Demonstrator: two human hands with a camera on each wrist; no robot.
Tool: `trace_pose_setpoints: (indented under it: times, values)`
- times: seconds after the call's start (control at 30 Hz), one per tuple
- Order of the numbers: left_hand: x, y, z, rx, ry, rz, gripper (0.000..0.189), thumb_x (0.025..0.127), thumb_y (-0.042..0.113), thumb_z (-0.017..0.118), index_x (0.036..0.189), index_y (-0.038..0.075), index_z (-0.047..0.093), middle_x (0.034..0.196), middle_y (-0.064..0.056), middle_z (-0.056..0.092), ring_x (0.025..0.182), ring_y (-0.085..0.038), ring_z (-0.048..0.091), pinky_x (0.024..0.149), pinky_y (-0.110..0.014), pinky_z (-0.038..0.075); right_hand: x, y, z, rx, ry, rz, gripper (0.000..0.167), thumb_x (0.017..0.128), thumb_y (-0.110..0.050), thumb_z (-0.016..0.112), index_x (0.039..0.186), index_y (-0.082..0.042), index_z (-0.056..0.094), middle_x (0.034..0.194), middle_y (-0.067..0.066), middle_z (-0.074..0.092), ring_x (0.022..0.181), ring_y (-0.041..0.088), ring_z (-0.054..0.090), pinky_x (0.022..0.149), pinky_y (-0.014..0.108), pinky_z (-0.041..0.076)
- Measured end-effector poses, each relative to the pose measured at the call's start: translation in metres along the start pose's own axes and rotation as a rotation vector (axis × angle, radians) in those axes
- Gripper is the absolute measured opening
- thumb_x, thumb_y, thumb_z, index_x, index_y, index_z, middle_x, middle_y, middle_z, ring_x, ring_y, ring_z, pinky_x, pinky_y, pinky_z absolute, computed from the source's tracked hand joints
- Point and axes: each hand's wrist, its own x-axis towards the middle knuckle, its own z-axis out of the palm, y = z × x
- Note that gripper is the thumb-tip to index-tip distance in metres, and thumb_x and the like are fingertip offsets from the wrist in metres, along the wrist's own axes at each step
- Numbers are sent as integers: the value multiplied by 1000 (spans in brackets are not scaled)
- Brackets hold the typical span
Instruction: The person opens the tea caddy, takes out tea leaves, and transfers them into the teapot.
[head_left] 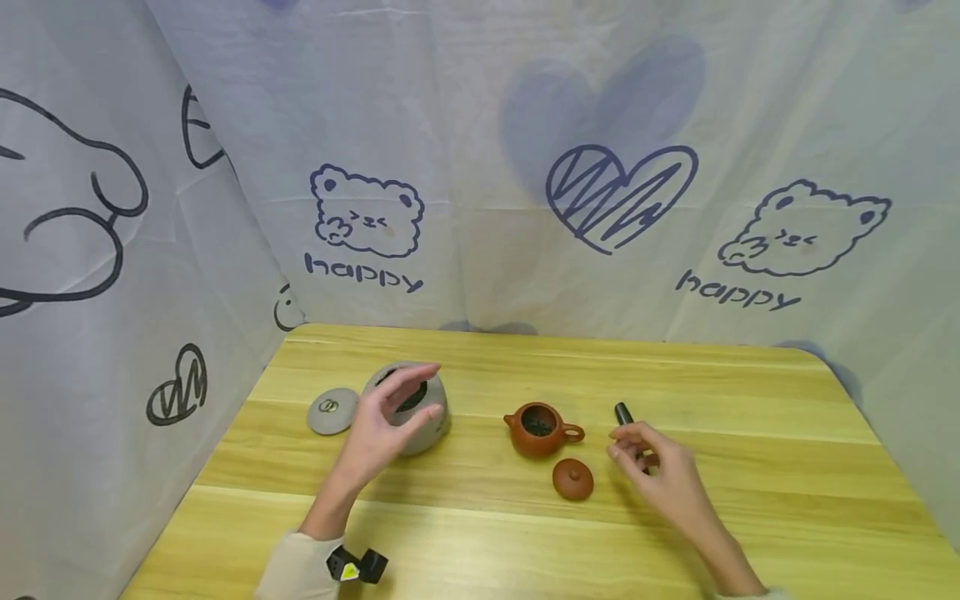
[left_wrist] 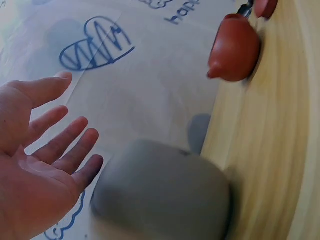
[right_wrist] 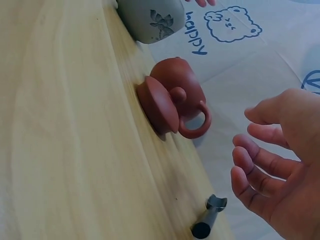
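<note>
My left hand [head_left: 381,423] hovers over the grey tea jar [head_left: 432,429], thumb and fingers spread apart with nothing between them. The jar stands uncovered, dark leaves inside partly hidden by the hand. Low over the table, my right hand [head_left: 666,477] has loosely bent fingers and holds nothing. Beneath it lies a dark tea scoop [right_wrist: 209,218], apart from the fingers in the right wrist view. Between the hands stands a small reddish-brown clay teapot [head_left: 531,443], uncovered, with dark leaves inside and its handle to the right. Its round lid [head_left: 573,481] lies just in front.
The jar's round grey lid [head_left: 332,412], with a ring-like knob, lies left of the jar. Everything is on a wood-grain table [head_left: 480,533]. Printed white cloth [head_left: 480,167] hangs behind the table and along its left side.
</note>
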Motion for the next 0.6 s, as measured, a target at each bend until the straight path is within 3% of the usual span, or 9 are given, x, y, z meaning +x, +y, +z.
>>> trace_pose_setpoints:
  times: [0.27,0.47,0.6]
  values:
    - [-4,-2,26,-31,-44,-17,48,91,-2,75,136,-2,60,139,-16,62,131,-31,56,113,-45,42,-3,-2,11,65,-43,9,16,91,-2,76,106,-3,71,88,-5,70,78,10,65,61,25,58]
    - [-8,-12,46,-66,-73,-14,46,92,-3,74,136,-4,60,139,-20,61,130,-36,57,109,-53,46,-5,-2,19,89,-48,-16,18,89,-1,78,106,-5,72,89,-4,71,79,9,65,62,25,58]
    - [-10,-19,58,-87,-75,-52,44,93,-1,74,135,-5,61,138,-20,62,129,-37,57,109,-52,47,-8,0,24,122,-59,-15,21,88,-1,80,107,-4,73,91,-3,72,80,10,65,62,26,58]
